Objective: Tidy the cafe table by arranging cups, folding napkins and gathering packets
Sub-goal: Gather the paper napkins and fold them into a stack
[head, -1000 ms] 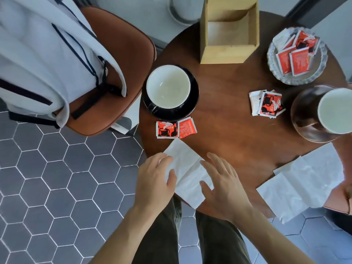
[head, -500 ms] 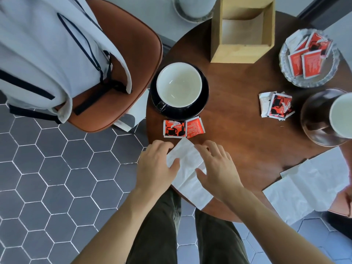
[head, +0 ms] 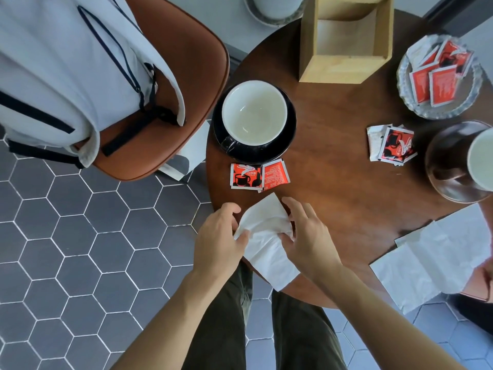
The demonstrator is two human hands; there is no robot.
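Both hands, left hand point(head: 218, 236) and right hand point(head: 306, 236), pinch a white paper napkin point(head: 266, 241) with curled fingers at the round dark wooden tabletop's point(head: 346, 196) near edge.

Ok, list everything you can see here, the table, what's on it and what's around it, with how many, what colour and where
table: 1, dark brown wood, round, centre.
cup: 1, white inside, on black saucer, table's far left.
second cup: 1, white inside, right edge, on brown saucer.
wooden box: 1, light wood, far side.
glass dish: 1, clear, far right, holding red packets.
packets by the black saucer: 2, red.
packet pile: several, red and white, centre right.
napkin: 1, white, near edge.
loose napkins: white, near right, count unclear.
chair: 1, brown, left, with pale backpack.
floor: grey hexagon tiles.
left hand, right hand: both pinching the napkin.
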